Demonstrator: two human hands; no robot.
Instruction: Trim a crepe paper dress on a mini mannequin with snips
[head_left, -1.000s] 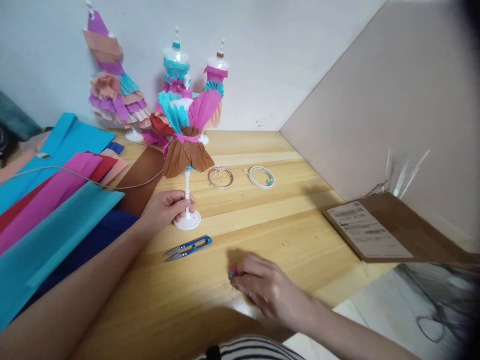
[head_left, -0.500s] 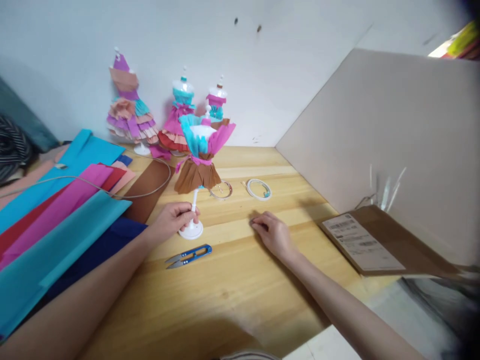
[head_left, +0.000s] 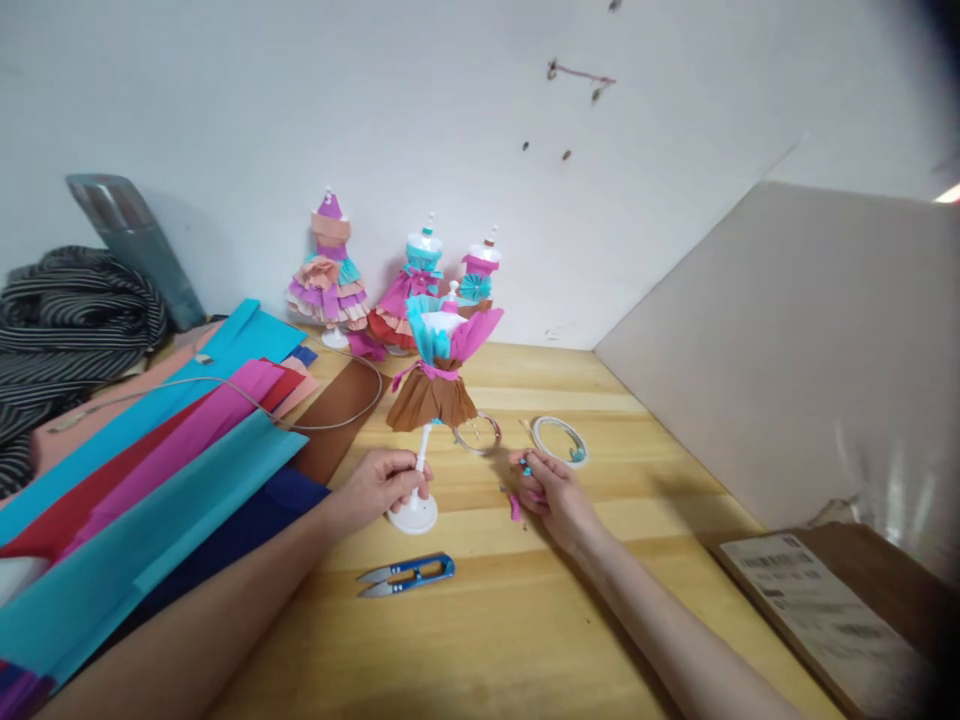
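Note:
My left hand (head_left: 382, 487) is closed round the white post of a miniature dress form (head_left: 431, 395), whose round base rests on the table. The form wears a brown pleated paper skirt, a pink sash and a turquoise and pink flared top. Over the table to its right, my right hand (head_left: 553, 495) pinches a small turquoise scrap (head_left: 526, 467), partly hidden by the fingers. Just below those fingers is a small pink scrap (head_left: 514, 508). Blue-handled thread snips (head_left: 407, 575) lie in front of the stand, their blades pointing left.
Several dressed forms, such as one in peach and purple (head_left: 330, 270), stand against the wall. Folded crepe paper (head_left: 217, 480) covers the left side, crossed by a grey cable (head_left: 360, 408). Tape rolls (head_left: 559, 440) lie behind my right hand; a cardboard parcel (head_left: 832, 610) sits right.
The view has shifted up and left. My right hand has lifted slightly and now shows a turquoise scrap in its fingers; a pink scrap shows below. My left hand keeps holding the stand.

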